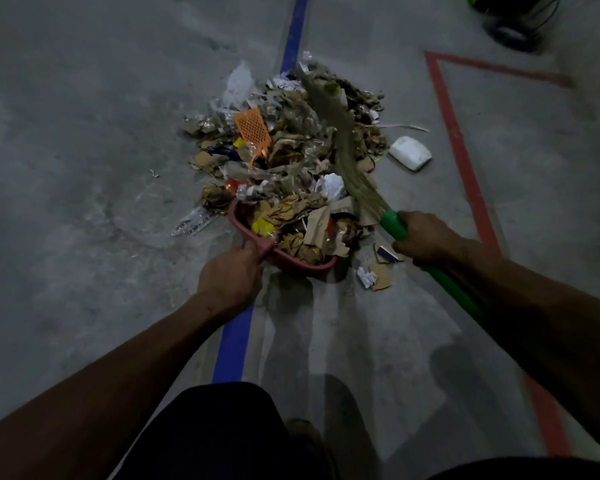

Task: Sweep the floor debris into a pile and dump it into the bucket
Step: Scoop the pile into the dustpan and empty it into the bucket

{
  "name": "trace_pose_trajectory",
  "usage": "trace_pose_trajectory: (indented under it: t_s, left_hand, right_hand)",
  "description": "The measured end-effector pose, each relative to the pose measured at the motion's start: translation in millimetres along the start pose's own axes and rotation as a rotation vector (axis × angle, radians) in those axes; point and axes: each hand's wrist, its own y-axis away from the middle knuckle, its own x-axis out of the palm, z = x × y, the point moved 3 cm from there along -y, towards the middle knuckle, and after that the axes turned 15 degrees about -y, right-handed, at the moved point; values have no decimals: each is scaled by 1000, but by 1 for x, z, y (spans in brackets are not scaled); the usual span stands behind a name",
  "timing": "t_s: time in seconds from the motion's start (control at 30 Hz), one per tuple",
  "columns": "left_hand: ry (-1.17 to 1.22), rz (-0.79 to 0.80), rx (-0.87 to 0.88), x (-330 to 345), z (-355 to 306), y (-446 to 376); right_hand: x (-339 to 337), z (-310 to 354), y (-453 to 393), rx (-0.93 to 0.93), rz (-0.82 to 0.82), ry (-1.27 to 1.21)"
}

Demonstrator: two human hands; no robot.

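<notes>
A pile of debris [291, 140], mostly torn cardboard, paper and plastic with an orange perforated swatter, lies on the grey floor ahead of me. A red dustpan [312, 266] sits at the pile's near edge, heaped with scraps. My left hand [231, 271] grips the dustpan's handle. My right hand [426, 239] grips the green handle of a grass broom [336, 133], whose bristles lie across the right side of the pile. No bucket is in view.
A white packet [410, 153] lies just right of the pile, and loose scraps [378, 271] sit beside the dustpan. A blue floor line [232, 344] runs under the pile; red floor lines [465, 161] mark the right. Dark equipment with cables [510, 26] stands at the top right.
</notes>
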Motion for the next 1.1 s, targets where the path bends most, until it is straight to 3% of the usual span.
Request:
trace_pose_trajectory:
  t_s: [0.27, 0.57, 0.67, 0.8, 1.1]
  left_hand:
    - [19, -5, 18, 0, -2, 0]
    - [6, -34, 131, 5, 34, 6]
    - [-12, -30, 184, 4, 37, 4]
    - [-36, -30, 218, 3, 29, -4]
    - [-34, -9, 185, 11, 22, -7]
  right_hand:
    - [34, -25, 46, -30, 7, -5]
    - [-3, -44, 66, 61, -198, -216]
    - [-2, -39, 47, 119, -125, -202]
    - [28, -18, 43, 14, -23, -96]
    - [74, -26, 91, -51, 39, -82]
